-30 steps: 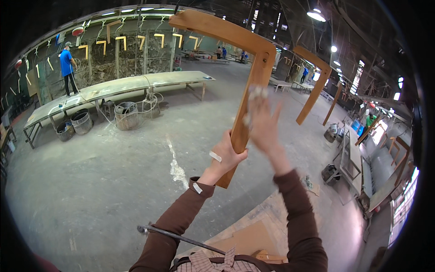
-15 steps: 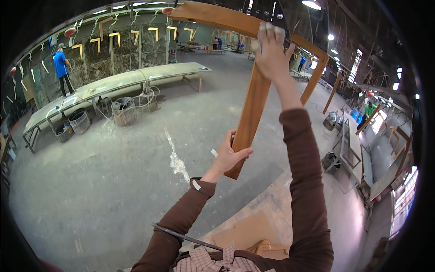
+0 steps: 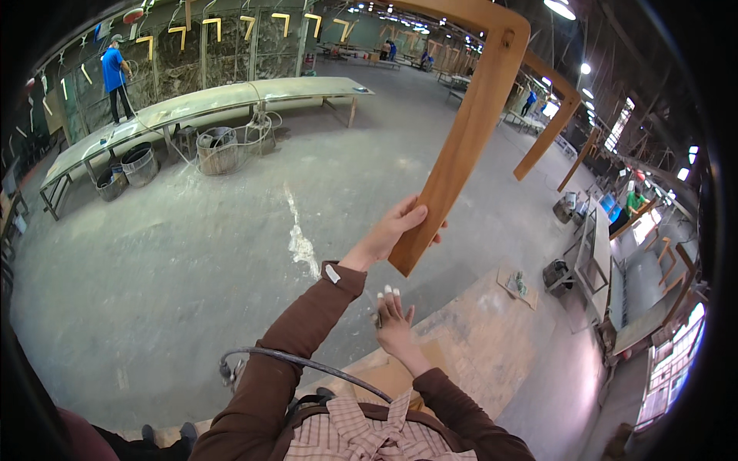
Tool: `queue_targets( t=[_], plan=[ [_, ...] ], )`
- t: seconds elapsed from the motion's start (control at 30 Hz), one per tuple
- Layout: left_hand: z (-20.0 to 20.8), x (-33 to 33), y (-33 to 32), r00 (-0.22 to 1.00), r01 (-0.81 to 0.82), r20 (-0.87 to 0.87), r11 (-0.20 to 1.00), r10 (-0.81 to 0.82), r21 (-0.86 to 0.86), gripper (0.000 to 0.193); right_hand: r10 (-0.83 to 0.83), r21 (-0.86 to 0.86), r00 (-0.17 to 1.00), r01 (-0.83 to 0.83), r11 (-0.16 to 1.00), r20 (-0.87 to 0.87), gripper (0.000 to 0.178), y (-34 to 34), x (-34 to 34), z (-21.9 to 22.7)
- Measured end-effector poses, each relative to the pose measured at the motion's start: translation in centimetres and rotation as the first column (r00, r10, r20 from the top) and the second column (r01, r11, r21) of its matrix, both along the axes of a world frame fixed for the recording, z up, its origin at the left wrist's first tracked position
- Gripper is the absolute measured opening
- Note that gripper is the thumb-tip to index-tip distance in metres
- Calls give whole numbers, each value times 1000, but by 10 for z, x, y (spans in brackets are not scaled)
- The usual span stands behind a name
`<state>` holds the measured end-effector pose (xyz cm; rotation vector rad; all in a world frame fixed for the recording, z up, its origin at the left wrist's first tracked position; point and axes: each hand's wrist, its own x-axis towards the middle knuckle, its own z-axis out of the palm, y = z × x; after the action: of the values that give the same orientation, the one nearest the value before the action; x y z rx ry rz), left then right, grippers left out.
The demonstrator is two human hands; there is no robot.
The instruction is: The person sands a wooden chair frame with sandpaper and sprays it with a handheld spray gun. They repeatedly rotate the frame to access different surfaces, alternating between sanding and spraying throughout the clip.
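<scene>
My left hand (image 3: 390,230) is closed round the lower end of a hanging brown wooden frame (image 3: 469,142), thumb on its near face and fingertips showing at its right edge. The frame's leg slants up to a rounded corner at the top, where another bar runs left out of view. Below that leg and apart from it, my right hand (image 3: 397,329) is in front of my striped apron (image 3: 369,430). Its fingers are extended close together, with white coverings on the tips. A small dark edge shows at its thumb side; what it belongs to is hidden.
Other wooden frames (image 3: 550,138) hang to the right. A long bench (image 3: 231,96) stands far left, with buckets (image 3: 217,150) beneath and a person in blue (image 3: 114,73) behind. A dark hose (image 3: 307,363) crosses before me; cardboard (image 3: 516,288) lies at lower right.
My right hand has come down from the frame's upper corner to near my waist. The frame has swung rightward and turned, and my left hand has moved up slightly with it.
</scene>
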<state>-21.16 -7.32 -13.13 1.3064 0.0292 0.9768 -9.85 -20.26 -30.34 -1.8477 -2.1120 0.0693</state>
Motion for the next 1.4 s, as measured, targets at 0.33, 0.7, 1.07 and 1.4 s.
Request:
queue_targets(
  t=[0.33,0.7,1.07,1.4],
  plan=[
    [5,-12,-5,992,-116,41,993,117,-38,58,20,-169,932,-87,982,-362,40,-6,56,-71],
    [1,4,-26,953,286,114,958,-280,-36,55,101,-185,857,-223,957,-506,34,-6,64,-95],
    [9,-1,-38,955,290,127,937,-269,-194,27,94,-161,855,-203,966,-510,26,-3,60,-102],
    [-6,-15,-26,975,216,110,935,-193,-280,28,209,-139,837,-318,938,-505,31,16,46,-108]
  ],
)
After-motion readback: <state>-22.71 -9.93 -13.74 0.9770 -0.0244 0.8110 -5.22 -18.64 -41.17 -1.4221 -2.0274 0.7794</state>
